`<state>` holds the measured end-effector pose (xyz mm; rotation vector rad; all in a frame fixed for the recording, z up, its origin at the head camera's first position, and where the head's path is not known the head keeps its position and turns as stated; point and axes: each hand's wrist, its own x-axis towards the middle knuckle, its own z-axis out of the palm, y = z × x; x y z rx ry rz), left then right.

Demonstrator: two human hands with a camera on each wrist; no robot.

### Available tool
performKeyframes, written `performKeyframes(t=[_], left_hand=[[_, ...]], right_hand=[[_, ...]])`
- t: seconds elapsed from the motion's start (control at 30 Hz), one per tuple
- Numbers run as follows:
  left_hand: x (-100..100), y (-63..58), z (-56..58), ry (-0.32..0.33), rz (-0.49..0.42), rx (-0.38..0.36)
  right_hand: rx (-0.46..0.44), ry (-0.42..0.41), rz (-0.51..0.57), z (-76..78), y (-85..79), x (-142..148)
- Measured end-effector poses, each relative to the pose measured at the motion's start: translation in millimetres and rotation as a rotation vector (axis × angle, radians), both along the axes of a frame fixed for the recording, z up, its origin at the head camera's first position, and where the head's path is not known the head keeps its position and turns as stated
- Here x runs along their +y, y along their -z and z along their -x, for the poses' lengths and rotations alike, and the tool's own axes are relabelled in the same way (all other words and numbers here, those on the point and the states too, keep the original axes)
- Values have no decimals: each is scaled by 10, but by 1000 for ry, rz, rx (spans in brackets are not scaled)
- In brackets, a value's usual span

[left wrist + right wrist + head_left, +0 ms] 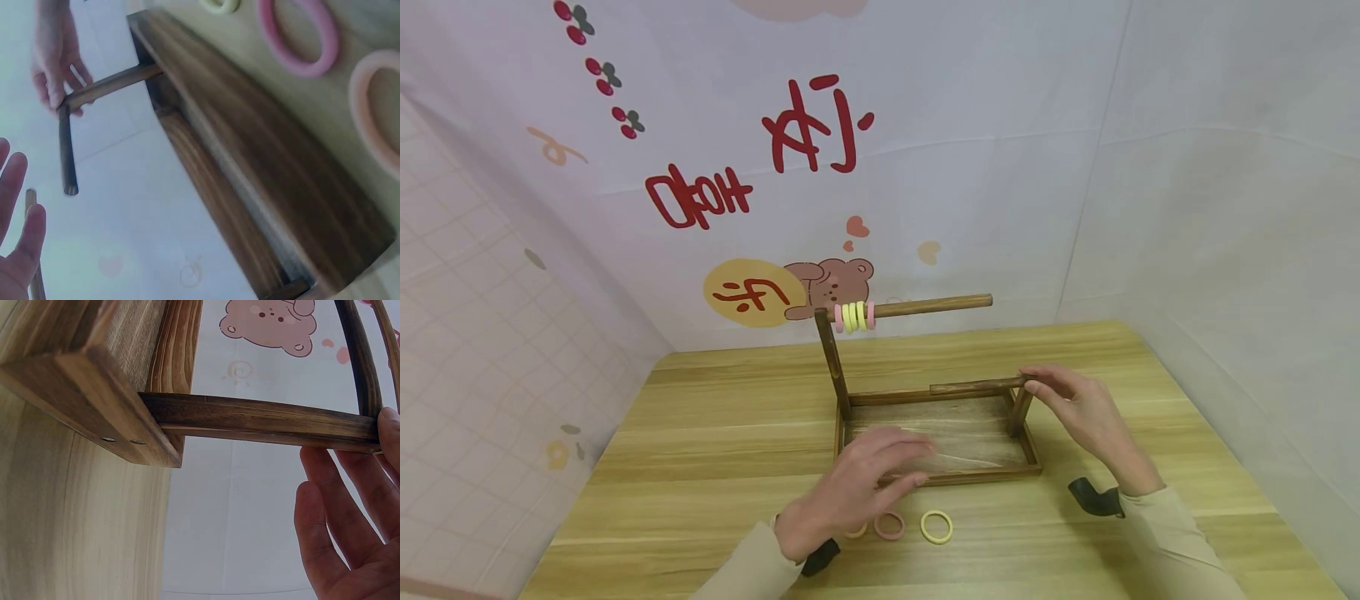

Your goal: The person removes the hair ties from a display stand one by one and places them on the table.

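A dark wooden rack (955,477) has a shallow tray base, a tall post at the left and a short post at the right, each with a rod on top. My right hand (1086,412) pinches the top corner of the short post, where the lower rod (973,387) begins. Over the front of the tray hovers my left hand (868,479), slightly blurred, fingers extended and holding nothing. Several pink and yellow rings (861,317) hang on the upper rod near the tall post.
In front of the rack, a yellow ring (937,542), a pink ring (891,538) and a peach ring (359,106) lie on the wooden table (715,450). The left hand partly covers the peach one in the head view. Printed white cloth (985,167) hangs behind.
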<state>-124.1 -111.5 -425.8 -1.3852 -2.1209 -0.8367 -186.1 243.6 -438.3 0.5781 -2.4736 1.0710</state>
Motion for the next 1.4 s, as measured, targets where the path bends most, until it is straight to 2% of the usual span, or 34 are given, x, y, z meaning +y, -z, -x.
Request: performKeyframes(t=[0.17,0.43,0.67,0.83,1.1,1.27,1.4], left_hand=[[-48,-87,45,-33,-59,19],[-140,-186,140,-44,-175,44],[-276,-274,199,-114,-196,39],[-370,-359,260,-166,-246,57],[-492,-467,405,-256,-359,164],[-546,-506,514,-316,-360,246],[-588,-527,594,-350,-353,275]], right_hand=[[7,-4,2,4,1,4],[5,4,-3,2,-6,2],[4,6,-6,-1,-8,5],[-2,6,-6,-1,-8,0],[5,4,-6,-1,-10,-4],[5,1,-2,0,-7,2],[8,-1,-3,4,-1,5]])
